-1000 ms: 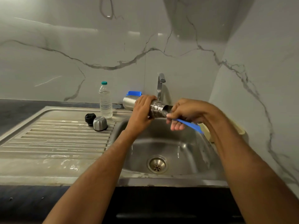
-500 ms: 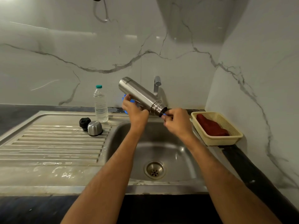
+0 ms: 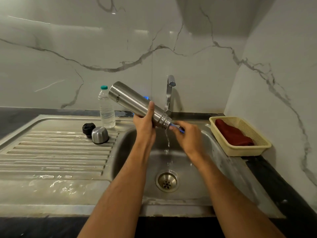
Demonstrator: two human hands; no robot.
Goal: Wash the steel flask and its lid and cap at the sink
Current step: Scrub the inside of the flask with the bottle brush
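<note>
Your left hand (image 3: 144, 124) grips the flask (image 3: 135, 103), tipped mouth-down over the sink (image 3: 202, 194). Water pours out. Your right hand (image 3: 187, 134) pinches a blue brush (image 3: 178, 128) by the mouth.

Both our forearms reached in from the lower edge

Our left hand (image 3: 145, 123) was raised with its thumb up and fingers wrapped around the steel flask (image 3: 137, 103); our right hand (image 3: 187, 137), just beside it and lower, had its fingers curled round a blue handle (image 3: 178, 129)
</note>
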